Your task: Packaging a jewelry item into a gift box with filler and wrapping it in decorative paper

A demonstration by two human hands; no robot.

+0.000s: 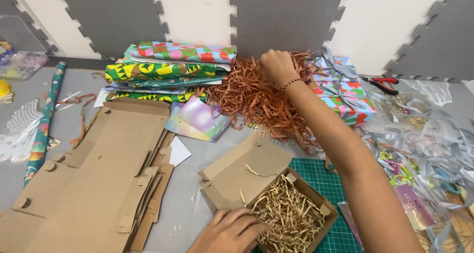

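While the right hand was stretched far over the table, its fingers were curled down and closed into the heap of orange-brown paper shreds, so it seemed to pinch a tuft of them, though the fingertips themselves were hidden inside the heap. The left hand lay flat, with loose fingers, on the near corner of the small cardboard box; it pressed on the rim and clasped nothing. This box stood open on the green cutting mat and was already filled with pale straw-coloured shreds.

I judged that the shreds were very light, soft and springy. They tangle with each other, so a handful is best taken from the top of the heap with a gentle pinch; loose strips may trail and fall. The box was thin and light, and could slide if not steadied.

Beside the heap stood a wrapped gift with silver ribbon, behind it red-handled pliers. On the left lay folded wrapping papers and flat cardboard blanks.
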